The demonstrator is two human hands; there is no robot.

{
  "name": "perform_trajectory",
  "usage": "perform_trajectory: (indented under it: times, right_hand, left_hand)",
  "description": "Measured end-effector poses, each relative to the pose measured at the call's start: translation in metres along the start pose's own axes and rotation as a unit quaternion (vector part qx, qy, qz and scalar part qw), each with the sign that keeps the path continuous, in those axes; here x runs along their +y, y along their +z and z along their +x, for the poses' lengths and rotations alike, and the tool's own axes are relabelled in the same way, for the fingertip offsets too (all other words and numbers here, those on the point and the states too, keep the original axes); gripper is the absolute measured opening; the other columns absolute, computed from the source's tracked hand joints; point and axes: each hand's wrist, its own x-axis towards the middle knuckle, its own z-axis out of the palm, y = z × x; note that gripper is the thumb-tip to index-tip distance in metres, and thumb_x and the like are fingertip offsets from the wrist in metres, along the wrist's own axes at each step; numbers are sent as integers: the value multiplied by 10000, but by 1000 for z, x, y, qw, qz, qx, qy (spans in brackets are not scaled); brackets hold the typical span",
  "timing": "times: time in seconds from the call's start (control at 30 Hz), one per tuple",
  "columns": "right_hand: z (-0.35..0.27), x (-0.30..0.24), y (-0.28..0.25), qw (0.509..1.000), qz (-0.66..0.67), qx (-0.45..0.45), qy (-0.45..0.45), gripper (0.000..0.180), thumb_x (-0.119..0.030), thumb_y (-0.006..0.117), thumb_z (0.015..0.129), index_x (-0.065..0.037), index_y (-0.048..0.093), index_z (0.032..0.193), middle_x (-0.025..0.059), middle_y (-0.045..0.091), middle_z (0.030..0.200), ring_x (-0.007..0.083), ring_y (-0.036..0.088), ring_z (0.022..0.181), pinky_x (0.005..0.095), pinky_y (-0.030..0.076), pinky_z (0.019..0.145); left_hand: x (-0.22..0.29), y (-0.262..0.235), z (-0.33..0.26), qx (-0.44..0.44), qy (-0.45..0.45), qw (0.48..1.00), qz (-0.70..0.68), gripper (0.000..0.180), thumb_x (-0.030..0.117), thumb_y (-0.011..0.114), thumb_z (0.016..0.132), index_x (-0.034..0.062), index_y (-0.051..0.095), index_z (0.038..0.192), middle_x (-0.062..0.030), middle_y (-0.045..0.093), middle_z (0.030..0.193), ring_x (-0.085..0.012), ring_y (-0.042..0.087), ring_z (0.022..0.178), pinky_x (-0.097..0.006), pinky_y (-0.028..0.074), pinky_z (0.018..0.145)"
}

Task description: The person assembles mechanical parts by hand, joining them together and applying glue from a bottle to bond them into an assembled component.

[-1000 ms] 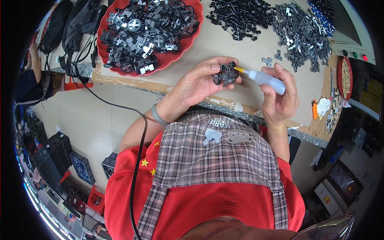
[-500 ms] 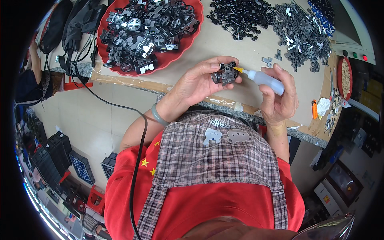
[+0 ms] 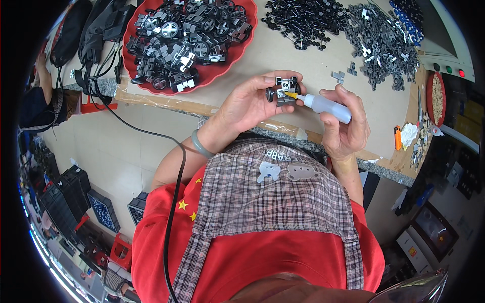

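From my station I see the left hand (image 3: 245, 103) grasping a wheeled assembly (image 3: 286, 100) between thumb (image 3: 264, 81) and curled fingers (image 3: 297, 74); the right hand (image 3: 348, 132) clasps a squeeze bottle (image 3: 329, 108), its yellow nozzle (image 3: 292, 95) over the assembly, contact unclear.

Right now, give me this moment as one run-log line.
left hand: holding wheeled part | right hand: holding translucent bottle, yellow tip at wheeled part | red bowl: heaped with wheeled pieces
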Motion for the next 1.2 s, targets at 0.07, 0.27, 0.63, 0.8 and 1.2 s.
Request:
perform_trajectory:
  times: [0.07, 0.27, 0.63, 0.8, 1.2]
  right_hand:
    - [0, 0, 0, 1000, -2, -3, 0, 477, -213, 718, 794, 53, 528, 1142, 160, 657, 961, 229, 660, 753, 295, 539, 601]
    - [1, 0, 1, 1000, -1, -6, 1, 475, -211, 723, 786, 48, 532, 1137, 157, 661, 953, 225, 658, 749, 294, 536, 596]
    - [2, -2, -2, 1000, 1, -6, 7, 460, -206, 717, 796, 50, 535, 1132, 167, 658, 932, 232, 662, 755, 297, 541, 605]
    - [1, -1, -14, 999, -8, 11, 34, 467, -203, 710, 804, 60, 533, 1146, 169, 653, 921, 236, 664, 764, 298, 541, 620]
    - [0, 2, -16, 998, -55, -1, -10, 470, -189, 732, 778, 63, 541, 1124, 161, 660, 950, 241, 659, 749, 301, 541, 608]
  left_hand:
    - [0, -1, 0, -5, -1, 1000, -1, 516, 276, 469, 885, -55, 413, 1277, -216, 511, 1190, -249, 542, 1056, -356, 488, 849]
    - [0, 0, 0, 0, -2, 1000, 1, 513, 272, 468, 881, -52, 420, 1277, -216, 511, 1191, -245, 529, 1076, -352, 486, 843]
    - [0, 1, 0, 11, -6, 1000, 2, 518, 266, 468, 882, -62, 413, 1278, -230, 515, 1192, -267, 554, 1057, -362, 493, 845]
    - [0, -1, 1, 13, 0, 1000, -4, 516, 254, 480, 878, -68, 406, 1274, -237, 514, 1185, -309, 570, 1034, -368, 498, 839]
    - [0, 1, 1, 19, 4, 1000, 2, 502, 249, 475, 880, -58, 403, 1270, -222, 503, 1183, -331, 556, 1060, -376, 489, 858]
